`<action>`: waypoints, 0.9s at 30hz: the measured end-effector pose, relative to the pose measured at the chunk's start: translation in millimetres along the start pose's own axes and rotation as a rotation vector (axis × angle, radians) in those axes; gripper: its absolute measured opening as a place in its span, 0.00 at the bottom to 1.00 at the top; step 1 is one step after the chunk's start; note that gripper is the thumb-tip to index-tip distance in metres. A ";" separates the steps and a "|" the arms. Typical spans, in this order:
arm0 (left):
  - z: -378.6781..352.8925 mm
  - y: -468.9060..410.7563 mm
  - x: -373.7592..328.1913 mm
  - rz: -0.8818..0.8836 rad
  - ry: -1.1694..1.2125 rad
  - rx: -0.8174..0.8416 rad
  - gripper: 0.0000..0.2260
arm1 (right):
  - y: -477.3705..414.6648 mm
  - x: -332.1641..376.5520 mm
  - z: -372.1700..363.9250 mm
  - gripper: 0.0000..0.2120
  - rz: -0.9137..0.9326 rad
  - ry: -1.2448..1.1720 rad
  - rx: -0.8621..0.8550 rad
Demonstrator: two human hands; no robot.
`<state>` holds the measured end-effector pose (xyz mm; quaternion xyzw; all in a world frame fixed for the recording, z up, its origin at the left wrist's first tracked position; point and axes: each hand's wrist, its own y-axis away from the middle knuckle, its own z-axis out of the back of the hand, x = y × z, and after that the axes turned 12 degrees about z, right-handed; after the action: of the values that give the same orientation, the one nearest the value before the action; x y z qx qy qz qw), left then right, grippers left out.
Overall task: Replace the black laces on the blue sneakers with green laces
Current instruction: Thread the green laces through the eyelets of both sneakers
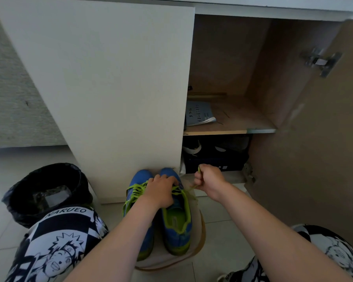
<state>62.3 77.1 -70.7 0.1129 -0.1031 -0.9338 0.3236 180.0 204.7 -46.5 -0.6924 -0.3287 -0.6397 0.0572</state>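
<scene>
Pair of blue sneakers, side by side, toes toward the cabinet, heels toward the person. Lime-green linings and heel soles. They stand on a low beige pad on the floor, right in front of the closed door.

Left sneaker: green lacing crossed over the instep, partly hidden by the forearm. Right sneaker: mouth wide open, green lace running from its upper eyelets out to the right.

Left hand lies on top of the right sneaker's lacing, fingers curled down onto it and gripping there. Right hand is a closed fist around the green lace, held just right of the sneakers; the lace tip sticks up above the fist and the strand below looks taut. Hands near each other, not touching.

Floor: pale glossy tiles. White cabinet door closed, fills the middle of the view. Right door swung open, bare brown inside, metal hinge. Upper shelf holds a printed booklet. Lower compartment holds dark shoes and a dark box, details blurred.

Left: waste bin with black liner. Knees in black-and-white cartoon-print trousers at both lower corners.
</scene>
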 end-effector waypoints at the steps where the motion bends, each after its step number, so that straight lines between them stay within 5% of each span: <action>1: 0.9 0.3 1.1 -0.005 -0.001 0.007 0.28 | -1.9 1.3 2.9 0.12 0.046 0.127 0.000; 5: 5.9 0.7 5.8 -0.042 -0.014 0.035 0.30 | -6.7 -0.6 16.0 0.08 0.397 0.882 0.162; 8: 8.4 1.5 8.2 -0.060 0.018 0.087 0.33 | -3.2 -8.8 16.4 0.16 0.329 1.225 0.453; 11: 8.1 2.2 10.6 -0.050 0.058 0.103 0.35 | -3.6 -7.9 20.2 0.15 0.280 1.377 0.485; 14: 8.8 3.1 12.3 -0.022 0.063 0.091 0.38 | -6.2 3.3 23.0 0.10 0.305 1.237 0.315; 18: 5.7 3.9 13.9 0.005 0.123 0.116 0.39 | -3.0 12.8 11.8 0.08 0.277 0.739 0.073; 23: 5.3 4.2 12.6 0.009 0.167 0.132 0.39 | 13.2 13.6 -0.8 0.13 0.112 -0.077 0.114; 25: 5.4 3.8 13.4 0.012 0.182 0.135 0.40 | 11.6 15.9 -0.4 0.15 0.054 -0.157 0.122; 27: 5.3 3.5 14.8 0.016 0.197 0.138 0.40 | 7.3 16.5 1.7 0.13 0.046 0.031 0.099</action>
<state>51.5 65.6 -66.8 0.2255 -0.1356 -0.9062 0.3309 184.7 206.1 -29.1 -0.6862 -0.3431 -0.6317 0.1111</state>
